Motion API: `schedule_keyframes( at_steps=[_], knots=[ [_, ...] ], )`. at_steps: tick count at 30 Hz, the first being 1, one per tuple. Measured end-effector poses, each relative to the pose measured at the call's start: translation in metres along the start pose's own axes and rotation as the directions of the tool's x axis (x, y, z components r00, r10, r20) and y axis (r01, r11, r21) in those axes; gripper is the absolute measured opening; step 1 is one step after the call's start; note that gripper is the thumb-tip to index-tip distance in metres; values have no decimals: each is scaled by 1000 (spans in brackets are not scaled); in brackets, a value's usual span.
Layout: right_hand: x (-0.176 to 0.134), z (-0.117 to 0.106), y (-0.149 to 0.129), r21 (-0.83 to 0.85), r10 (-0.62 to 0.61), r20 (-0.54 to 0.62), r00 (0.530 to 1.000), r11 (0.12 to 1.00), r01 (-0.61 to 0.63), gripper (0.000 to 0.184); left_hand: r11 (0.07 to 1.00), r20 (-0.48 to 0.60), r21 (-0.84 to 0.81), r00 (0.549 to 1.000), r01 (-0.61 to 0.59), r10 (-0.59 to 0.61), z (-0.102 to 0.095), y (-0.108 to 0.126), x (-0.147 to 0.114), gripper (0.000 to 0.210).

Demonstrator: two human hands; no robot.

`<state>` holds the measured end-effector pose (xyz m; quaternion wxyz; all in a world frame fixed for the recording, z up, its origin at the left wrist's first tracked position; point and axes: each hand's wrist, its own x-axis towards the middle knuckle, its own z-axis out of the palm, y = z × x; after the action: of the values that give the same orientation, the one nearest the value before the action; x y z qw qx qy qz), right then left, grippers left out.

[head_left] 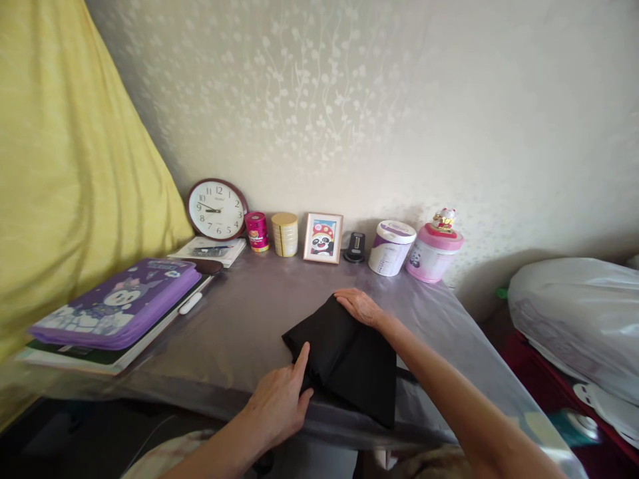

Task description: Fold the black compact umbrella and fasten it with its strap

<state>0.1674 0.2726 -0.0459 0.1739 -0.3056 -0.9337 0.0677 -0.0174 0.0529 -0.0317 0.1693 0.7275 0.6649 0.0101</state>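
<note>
A black folded piece, fabric or a bag by its look, [357, 362] lies near the table's front edge, its lower corner reaching over that edge. My right hand [359, 306] rests flat on its far corner, fingers stretched out to the left. At its near left side is my left hand [284, 399], with the index finger extended along the black piece and the thumb apart. The other fingers of my left hand are partly hidden beneath it. Whether a fold is tucked under them does not show.
A purple zip case [120, 303] lies on books at the left. Along the wall stand a clock [218, 209], a pink tin [257, 231], a yellow canister [285, 235], a framed panda picture [323, 238], a black stand [355, 247], a white-purple tub [392, 248] and a pink tub [433, 254].
</note>
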Motion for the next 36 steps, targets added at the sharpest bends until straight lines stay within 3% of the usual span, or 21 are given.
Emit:
schedule_keyframes(
  at_steps=[3, 5, 7, 10, 12, 14, 17, 22, 26, 32, 36],
  knots=[
    [3, -11, 0, -47, 162, -41, 986, 985, -164, 34, 1000, 11, -5, 1000, 4, -4, -2, 1, -1, 67],
    [2, -19, -10, -48, 172, -126, 977, 983, -179, 33, 1000, 12, -10, 1000, 4, -4, -3, 1, -1, 67],
    [-2, -23, -25, 16, 53, -145, 988, 999, -52, 32, 1000, 10, -16, 1000, 3, -3, -3, 1, -1, 67],
    [-8, -19, -44, 119, -194, -25, 981, 973, 196, 30, 999, 6, -36, 1000, -5, 5, -2, 0, 0, 67],
    [-9, -13, -47, 107, -233, 36, 972, 968, 228, 30, 999, -2, -38, 1000, -9, 9, -1, -1, -1, 66],
    [-8, -9, -39, 46, -164, 50, 985, 986, 161, 31, 999, -7, -31, 1000, -13, 13, -1, -1, -1, 65],
    [-6, -15, -15, -25, 44, 6, 999, 999, -44, 32, 1000, 8, -27, 1000, 6, -5, -2, -1, -1, 66],
    [-26, -37, 28, 115, 348, -92, 933, 934, -337, 24, 999, 31, -45, 999, 30, -29, -7, -2, 1, 66],
    [-54, -48, 48, 355, 405, 46, 913, 848, -393, 30, 996, 49, -67, 998, 50, -47, -10, -7, 3, 66],
    [-70, -64, 46, 585, 217, 315, 924, 722, -369, 46, 983, 76, -175, 996, 54, -42, -16, -13, 6, 65],
    [-69, -74, 36, 692, 105, 412, 905, 609, -386, 45, 955, 137, -290, 990, 61, -21, -17, -16, 8, 65]
  ],
)
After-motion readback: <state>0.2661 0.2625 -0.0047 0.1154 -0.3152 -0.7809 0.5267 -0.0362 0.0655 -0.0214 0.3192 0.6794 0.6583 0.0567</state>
